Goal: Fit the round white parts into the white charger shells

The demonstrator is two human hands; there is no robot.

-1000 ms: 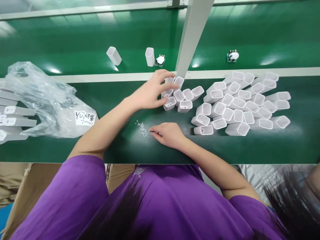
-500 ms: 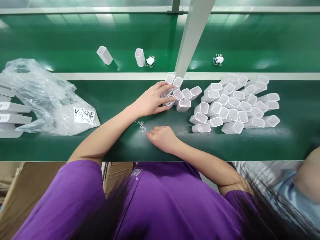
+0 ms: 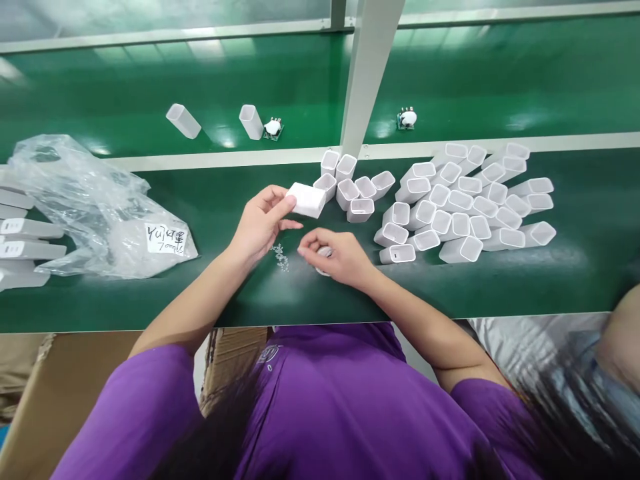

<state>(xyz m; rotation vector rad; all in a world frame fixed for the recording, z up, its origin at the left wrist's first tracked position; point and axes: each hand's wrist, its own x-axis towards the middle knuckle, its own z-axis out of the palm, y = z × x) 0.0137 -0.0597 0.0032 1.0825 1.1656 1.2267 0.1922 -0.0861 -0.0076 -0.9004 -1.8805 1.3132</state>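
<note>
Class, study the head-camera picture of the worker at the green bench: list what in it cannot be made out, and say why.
- Head view: the item under the right hand is mostly covered by its fingers.
- The tiny parts on the bench are too small to identify.
- The bag's contents are blurred by crinkled plastic; its label is illegible.
- The white pieces at far left are cut by the frame edge.
- The open end of the shell in the left hand faces away.

Green all across the frame: a glossy conveyor belt (image 3: 500, 80) fills the upper half, ceiling lights glaring off it. A pale metal rail (image 3: 200, 160) cuts left to right, a grey upright post (image 3: 367, 73) rises at top centre, and the green bench surface (image 3: 550, 280) sits below. Brown cardboard (image 3: 45, 400) shows lower left.
</note>
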